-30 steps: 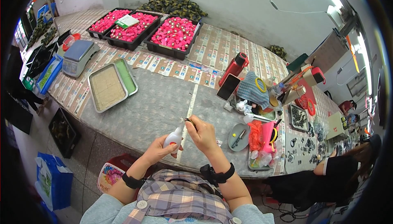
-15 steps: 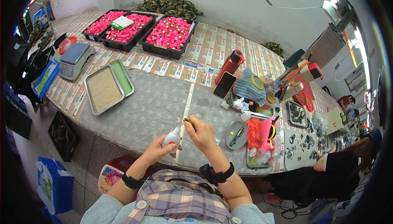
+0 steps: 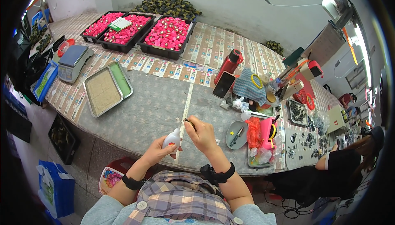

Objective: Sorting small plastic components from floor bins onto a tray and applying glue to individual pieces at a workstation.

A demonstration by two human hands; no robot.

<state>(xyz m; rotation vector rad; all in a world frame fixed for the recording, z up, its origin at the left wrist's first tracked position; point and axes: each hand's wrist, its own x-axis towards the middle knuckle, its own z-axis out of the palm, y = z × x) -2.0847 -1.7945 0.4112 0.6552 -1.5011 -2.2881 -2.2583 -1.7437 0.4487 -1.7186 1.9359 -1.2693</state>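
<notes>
My left hand (image 3: 157, 151) is wrapped round a small white squeeze bottle (image 3: 171, 138), whose narrow tip points up. Just to its right, my right hand (image 3: 200, 133) pinches a small dark ring-shaped piece (image 3: 189, 122). Only part of this piece shows beyond the fingers, and the bottle tip stands apart from it. Both hands are above the near edge of the grey work mat (image 3: 152, 97). To the right of my right hand, a grey oval dish (image 3: 232, 127) holds a dark pen-like tool (image 3: 236, 137) and a small yellow bit.
At the back left stand black trays (image 3: 164, 52) full of pink pieces. Two metal trays (image 3: 103, 114) and a scale (image 3: 70, 73) are on the left. A red bottle (image 3: 228, 66), a phone (image 3: 224, 84) and a pink container (image 3: 267, 132) stand right. A person in black (image 3: 312, 179) sits farther right.
The view has shifted slightly. Both hands keep almost the same pose, with the bottle and the dark piece still held close together.
</notes>
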